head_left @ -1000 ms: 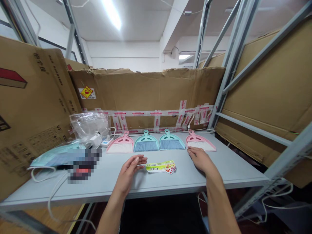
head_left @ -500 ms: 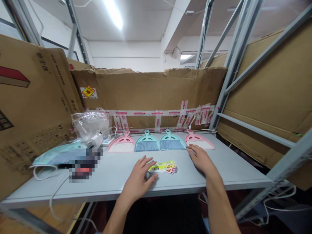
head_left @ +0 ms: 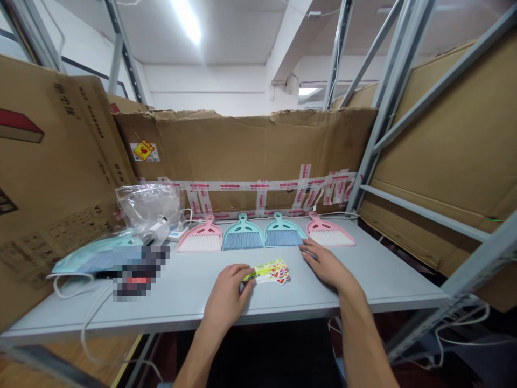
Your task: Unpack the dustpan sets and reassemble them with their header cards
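My left hand (head_left: pixel 228 293) pinches the left end of a fanned stack of yellow-green and white cards (head_left: pixel 270 271) on the grey shelf. My right hand (head_left: pixel 325 264) rests with its fingers apart, holding nothing, just in front of the dustpans. Along the back lie a pink dustpan (head_left: pixel 200 236), a teal one (head_left: pixel 243 233), another teal one (head_left: pixel 284 231) and, at the right, a second pink one (head_left: pixel 329 233). Each has a brush in it. The right fingertips are nearest the gap between the right teal and right pink dustpans.
On the left of the shelf (head_left: pixel 181 299) are a clear plastic bag (head_left: pixel 147 205), a teal packet (head_left: pixel 97 253), a pixelated dark item (head_left: pixel 139 272) and white cables. A taped cardboard box (head_left: pixel 242 145) stands behind; metal posts and boxes flank the shelf.
My left hand has closed on the left end of the cards, which have tilted slightly. My right hand has shifted a little to the left.
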`<action>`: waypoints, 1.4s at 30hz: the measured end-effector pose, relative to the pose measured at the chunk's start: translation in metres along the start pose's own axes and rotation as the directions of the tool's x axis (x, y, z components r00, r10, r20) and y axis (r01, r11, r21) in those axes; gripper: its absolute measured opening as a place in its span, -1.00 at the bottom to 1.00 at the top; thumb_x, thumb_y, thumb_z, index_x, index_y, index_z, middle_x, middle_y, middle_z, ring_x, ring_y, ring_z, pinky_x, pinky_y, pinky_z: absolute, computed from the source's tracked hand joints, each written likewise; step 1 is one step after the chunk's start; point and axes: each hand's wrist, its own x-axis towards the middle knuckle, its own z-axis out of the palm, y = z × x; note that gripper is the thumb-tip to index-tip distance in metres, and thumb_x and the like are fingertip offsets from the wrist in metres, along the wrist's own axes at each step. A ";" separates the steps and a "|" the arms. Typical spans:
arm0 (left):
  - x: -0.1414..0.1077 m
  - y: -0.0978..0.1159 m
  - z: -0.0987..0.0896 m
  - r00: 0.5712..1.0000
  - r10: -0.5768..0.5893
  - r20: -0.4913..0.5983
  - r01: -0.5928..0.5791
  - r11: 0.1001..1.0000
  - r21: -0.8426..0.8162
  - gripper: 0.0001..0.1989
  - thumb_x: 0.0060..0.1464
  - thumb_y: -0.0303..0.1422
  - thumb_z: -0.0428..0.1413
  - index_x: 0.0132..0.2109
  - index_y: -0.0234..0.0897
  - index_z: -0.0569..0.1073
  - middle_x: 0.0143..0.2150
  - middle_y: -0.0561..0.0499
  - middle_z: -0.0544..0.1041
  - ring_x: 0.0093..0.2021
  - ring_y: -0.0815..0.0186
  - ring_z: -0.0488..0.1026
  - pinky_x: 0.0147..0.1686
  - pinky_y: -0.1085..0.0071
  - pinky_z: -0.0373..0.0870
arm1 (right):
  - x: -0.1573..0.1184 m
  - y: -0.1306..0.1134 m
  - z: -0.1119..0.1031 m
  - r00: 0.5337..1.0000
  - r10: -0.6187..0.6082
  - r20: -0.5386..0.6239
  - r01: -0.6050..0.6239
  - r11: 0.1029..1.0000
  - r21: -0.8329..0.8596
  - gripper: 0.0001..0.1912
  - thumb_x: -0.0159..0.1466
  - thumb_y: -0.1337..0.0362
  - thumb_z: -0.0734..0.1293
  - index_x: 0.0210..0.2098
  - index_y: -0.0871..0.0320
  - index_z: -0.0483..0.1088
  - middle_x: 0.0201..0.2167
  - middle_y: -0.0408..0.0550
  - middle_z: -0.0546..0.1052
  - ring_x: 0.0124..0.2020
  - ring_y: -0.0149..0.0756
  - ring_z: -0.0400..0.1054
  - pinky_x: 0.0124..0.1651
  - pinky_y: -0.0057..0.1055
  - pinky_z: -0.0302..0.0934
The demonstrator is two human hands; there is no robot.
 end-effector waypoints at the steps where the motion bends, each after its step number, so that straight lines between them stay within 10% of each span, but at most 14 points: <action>1: 0.000 0.000 -0.001 1.000 0.006 0.017 -0.006 1.000 -0.004 -0.71 0.47 -0.24 0.21 0.21 -0.05 0.73 0.23 -0.13 0.71 0.26 -0.03 0.63 0.31 -0.06 0.57 | 0.000 0.003 0.001 1.000 0.000 -0.009 0.000 1.000 -0.015 -0.48 0.60 0.07 0.23 0.36 0.07 0.62 0.57 0.13 0.40 0.64 0.11 0.19 0.68 0.14 0.05; 6: -0.001 0.004 -0.005 0.991 0.046 0.128 -0.046 0.999 0.003 -0.65 0.46 -0.19 0.24 0.29 -0.04 0.69 0.35 -0.10 0.66 0.39 -0.07 0.54 0.46 -0.17 0.43 | 0.002 0.018 0.011 0.996 0.084 0.010 -0.082 0.989 -0.123 -0.42 0.61 0.08 0.22 0.45 0.21 0.53 0.67 0.24 0.19 0.74 0.24 -0.14 0.72 0.23 -0.15; 19: 0.002 0.006 -0.004 0.985 0.067 0.159 -0.060 0.997 -0.046 -0.73 0.50 -0.21 0.21 0.20 -0.03 0.74 0.28 -0.05 0.72 0.35 -0.02 0.58 0.41 -0.14 0.49 | -0.001 -0.015 -0.008 0.989 -0.097 -0.112 0.096 0.995 -0.016 -0.40 0.60 0.06 0.24 0.56 0.01 0.41 0.60 0.15 0.35 0.65 0.11 0.13 0.69 0.24 -0.01; 27: -0.002 0.002 -0.001 0.996 0.025 0.083 -0.023 0.999 -0.025 -0.67 0.46 -0.20 0.25 0.27 0.01 0.71 0.44 -0.07 0.61 0.39 0.00 0.58 0.41 -0.06 0.55 | -0.016 -0.077 -0.021 0.934 -0.128 0.334 0.047 0.970 0.239 -0.01 0.15 -0.07 0.74 0.51 -0.11 0.49 0.62 0.08 0.33 0.62 0.21 0.18 0.67 0.17 0.04; 42: -0.002 -0.002 -0.007 0.993 -0.016 0.121 0.038 0.982 -0.186 -0.49 0.45 -0.25 0.24 0.46 -0.04 0.55 0.54 -0.14 0.48 0.50 -0.01 0.47 0.53 -0.10 0.40 | -0.013 -0.080 -0.011 0.944 -0.157 0.292 0.051 0.939 0.339 -0.24 0.20 0.11 0.70 0.37 -0.07 0.62 0.33 0.07 0.60 0.33 0.08 0.48 0.47 0.04 0.31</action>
